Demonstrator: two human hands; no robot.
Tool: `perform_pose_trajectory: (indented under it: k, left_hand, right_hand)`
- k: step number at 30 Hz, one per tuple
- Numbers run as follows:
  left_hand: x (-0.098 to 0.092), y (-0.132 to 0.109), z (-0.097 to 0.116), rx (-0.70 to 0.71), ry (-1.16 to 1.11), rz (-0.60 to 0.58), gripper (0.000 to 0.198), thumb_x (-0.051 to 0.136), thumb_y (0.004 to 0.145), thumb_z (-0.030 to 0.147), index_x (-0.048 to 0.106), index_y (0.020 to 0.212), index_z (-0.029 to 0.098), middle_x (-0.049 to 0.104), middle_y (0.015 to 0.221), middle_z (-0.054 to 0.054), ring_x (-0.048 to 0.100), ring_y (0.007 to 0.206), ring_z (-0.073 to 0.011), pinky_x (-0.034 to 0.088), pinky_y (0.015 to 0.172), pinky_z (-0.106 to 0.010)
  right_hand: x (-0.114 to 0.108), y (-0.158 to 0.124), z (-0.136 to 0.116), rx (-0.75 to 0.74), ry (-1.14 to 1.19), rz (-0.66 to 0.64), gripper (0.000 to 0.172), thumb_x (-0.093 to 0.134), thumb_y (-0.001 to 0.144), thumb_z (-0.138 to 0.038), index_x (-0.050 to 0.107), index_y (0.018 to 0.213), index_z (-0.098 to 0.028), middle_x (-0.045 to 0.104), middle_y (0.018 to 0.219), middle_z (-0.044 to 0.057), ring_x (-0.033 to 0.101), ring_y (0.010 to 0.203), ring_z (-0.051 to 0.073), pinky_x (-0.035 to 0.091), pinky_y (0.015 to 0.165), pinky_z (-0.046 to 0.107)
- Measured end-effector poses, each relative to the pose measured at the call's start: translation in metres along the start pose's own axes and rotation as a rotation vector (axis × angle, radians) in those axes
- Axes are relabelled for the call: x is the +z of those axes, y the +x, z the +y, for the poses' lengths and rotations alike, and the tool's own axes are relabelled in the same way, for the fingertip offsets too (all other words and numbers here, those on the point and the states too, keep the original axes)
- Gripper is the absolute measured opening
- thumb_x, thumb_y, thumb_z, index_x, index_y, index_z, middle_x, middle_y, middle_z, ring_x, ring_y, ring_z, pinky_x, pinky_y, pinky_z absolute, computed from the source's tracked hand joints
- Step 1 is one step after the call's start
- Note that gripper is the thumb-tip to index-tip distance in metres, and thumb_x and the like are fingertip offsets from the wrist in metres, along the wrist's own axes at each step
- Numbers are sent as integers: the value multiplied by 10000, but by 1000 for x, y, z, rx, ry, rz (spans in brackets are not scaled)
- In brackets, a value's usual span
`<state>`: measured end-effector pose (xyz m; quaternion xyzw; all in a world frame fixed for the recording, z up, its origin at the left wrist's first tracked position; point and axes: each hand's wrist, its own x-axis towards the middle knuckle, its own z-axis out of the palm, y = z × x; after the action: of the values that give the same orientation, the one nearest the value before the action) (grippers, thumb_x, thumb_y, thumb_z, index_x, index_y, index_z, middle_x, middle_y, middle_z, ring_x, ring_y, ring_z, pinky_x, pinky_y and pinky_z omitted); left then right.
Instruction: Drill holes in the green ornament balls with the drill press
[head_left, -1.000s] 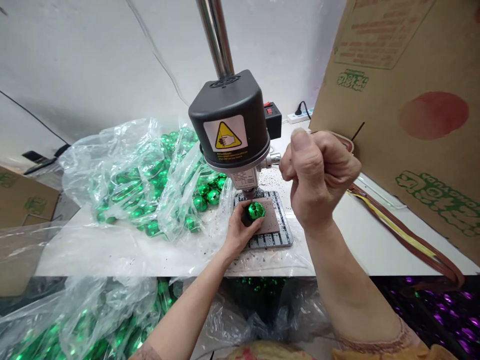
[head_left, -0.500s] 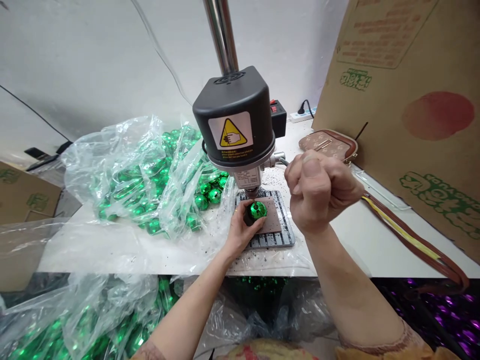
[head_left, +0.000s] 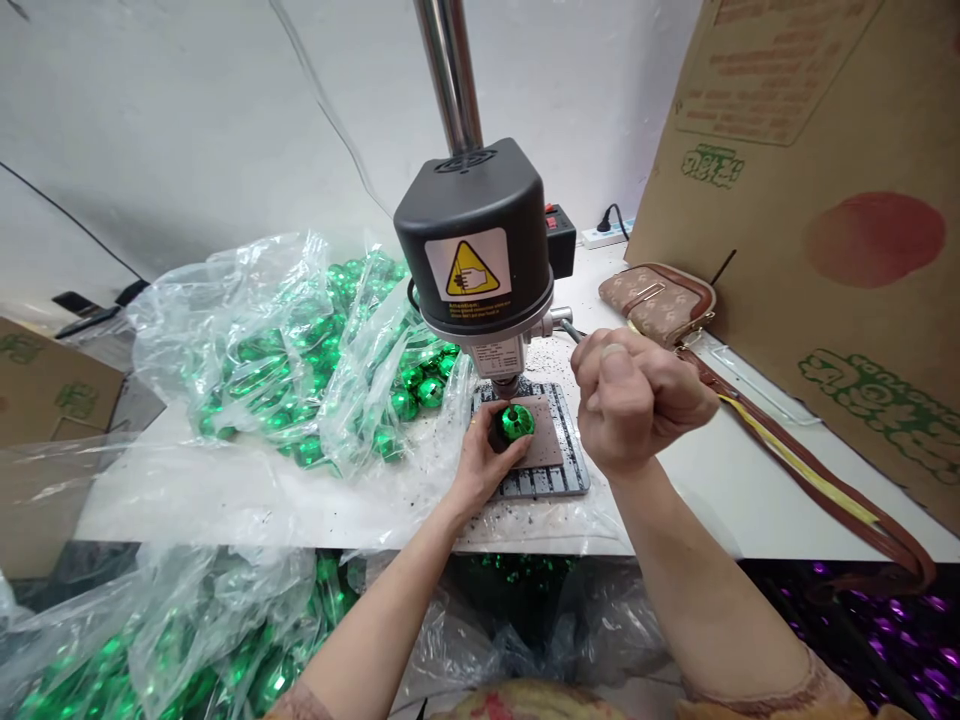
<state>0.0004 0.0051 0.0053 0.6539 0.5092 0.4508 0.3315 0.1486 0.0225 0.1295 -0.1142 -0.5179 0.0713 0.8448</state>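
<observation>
A small bench drill press [head_left: 472, 240] with a black motor housing and a yellow warning sticker stands in the middle of the table. Beneath its chuck, my left hand [head_left: 484, 450] curls thumb and fingers round a shiny green ball [head_left: 518, 423], keeping it on a brownish square board [head_left: 541, 450]. That board lies on the slotted metal base [head_left: 551, 483], among dark crumbs. To the right of the machine, my right hand [head_left: 637, 395] is closed in a fist round the end of the feed lever [head_left: 571, 328]. The fingers hide most of the lever's grip.
Left of the press lies a clear plastic bag [head_left: 225, 300] spilling green balls [head_left: 307, 365]. At right are a patterned purse [head_left: 656, 297] with a brown strap [head_left: 825, 480] and a tall cardboard box [head_left: 810, 220]. More bagged green balls [head_left: 105, 670] and purple ones [head_left: 900, 640] sit below the table edge.
My right fist has moved slightly downward with the lever. The drill head appears a little lower and farther right in view. My left hand and the green ball stay in place.
</observation>
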Motion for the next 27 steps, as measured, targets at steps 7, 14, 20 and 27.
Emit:
perform_pose_trajectory:
  k: [7, 14, 20, 27]
  left_hand:
    - [1, 0, -1, 12, -7, 5, 478, 786, 807, 306, 582, 1229, 213, 666, 1157, -81, 630, 1096, -248, 492, 994, -422]
    - [1, -1, -1, 27, 3, 21, 474, 790, 809, 312, 579, 1223, 218, 669, 1159, -82, 637, 1092, -246, 500, 985, -411]
    - [2, -1, -3, 0, 21, 22, 485, 785, 807, 329, 573, 1228, 213, 664, 1177, -87, 632, 1113, -252, 498, 981, -406]
    - [2, -25, 5, 100, 148, 282, 447, 792, 796, 352, 590, 1177, 236, 686, 1104, -81, 673, 1057, -256, 545, 937, -431]
  right_hand:
    - [-2, -2, 0, -30, 23, -36, 452, 561, 870, -115, 230, 570, -186, 279, 508, -65, 278, 441, 46, 242, 445, 265]
    - [-7, -14, 2, -82, 3, -27, 470, 549, 842, -73, 172, 586, -190, 231, 486, -71, 246, 414, 40, 253, 427, 261]
    - [10, 11, -10, 68, -41, 55, 487, 597, 899, -151, 267, 542, -186, 251, 472, -71, 267, 397, 42, 187, 421, 277]
    - [30, 48, -16, 244, -90, 61, 475, 602, 915, -142, 313, 545, -222, 305, 480, -62, 313, 410, 63, 263, 437, 290]
